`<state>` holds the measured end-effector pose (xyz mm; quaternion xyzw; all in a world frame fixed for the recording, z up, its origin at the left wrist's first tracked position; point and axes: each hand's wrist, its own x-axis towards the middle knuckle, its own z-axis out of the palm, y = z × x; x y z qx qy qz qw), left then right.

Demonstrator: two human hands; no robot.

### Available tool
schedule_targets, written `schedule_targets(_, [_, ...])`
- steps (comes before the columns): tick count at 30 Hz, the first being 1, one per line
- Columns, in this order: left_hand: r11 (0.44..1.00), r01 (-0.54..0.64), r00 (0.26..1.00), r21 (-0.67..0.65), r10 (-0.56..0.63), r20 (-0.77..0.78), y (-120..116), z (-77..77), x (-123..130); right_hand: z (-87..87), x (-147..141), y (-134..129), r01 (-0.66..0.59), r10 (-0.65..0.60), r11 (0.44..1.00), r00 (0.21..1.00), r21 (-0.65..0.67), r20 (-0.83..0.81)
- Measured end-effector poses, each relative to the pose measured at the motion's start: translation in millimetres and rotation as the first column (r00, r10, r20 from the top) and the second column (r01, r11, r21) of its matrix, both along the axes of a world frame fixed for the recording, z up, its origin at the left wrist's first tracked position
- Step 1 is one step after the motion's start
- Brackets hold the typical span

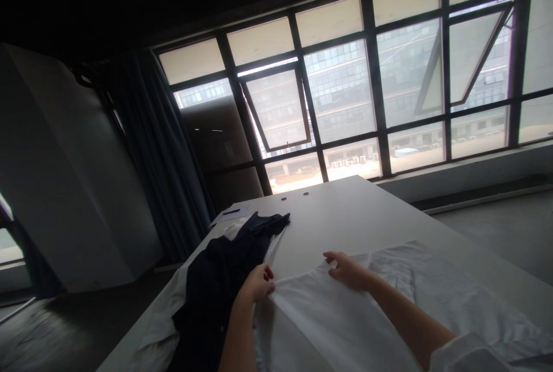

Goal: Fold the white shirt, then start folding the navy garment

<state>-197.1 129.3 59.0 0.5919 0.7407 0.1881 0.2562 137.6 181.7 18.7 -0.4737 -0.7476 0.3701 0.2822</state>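
A white garment (328, 320) lies spread over the near part of the white table, with soft folds toward its right side. My left hand (259, 284) is closed on its upper left corner, and the edge there is pulled slightly taut. Over the top edge of the same cloth is my right hand (348, 271), its thumb and fingers apart, with no cloth visibly pinched between them. Just left of my left hand, a dark navy garment (216, 268) lies crumpled, with some white fabric (164, 314) under and beside it.
The white table (332, 211) stretches away toward the windows and has two round cable holes at its far end. A pen (231, 212) rests on paper at the far left corner. Beyond stand a dark blue curtain (159, 147) and a pillar (64, 176).
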Motion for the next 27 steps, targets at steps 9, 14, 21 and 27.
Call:
schedule_targets(9, [0.995, -0.099, 0.995, 0.0, 0.099, 0.025, 2.6, -7.2, -4.7, 4.8, -2.8, -0.1, -0.061, 0.062, 0.998, 0.998, -0.004, 0.015])
schedule_targets(14, [0.992, -0.122, 0.992, -0.018, 0.122, 0.011, 3.6, -3.1, -11.2, 0.0, -2.4, -2.5, -0.077, 0.077, 0.997, 0.997, 0.008, -0.005])
schedule_targets(21, [0.99, -0.052, 0.999, -0.131, 0.05, -0.022, -6.8, -0.9, -18.2, -3.6, -1.1, 1.1, -0.081, 0.081, 0.997, 0.997, -0.005, -0.014])
schedule_targets(27, [0.996, -0.083, 0.996, -0.008, 0.083, -0.029, -6.0, -11.0, -8.4, -0.1, 0.0, 0.1, -0.1, 0.1, 0.995, 0.995, -0.02, -0.011])
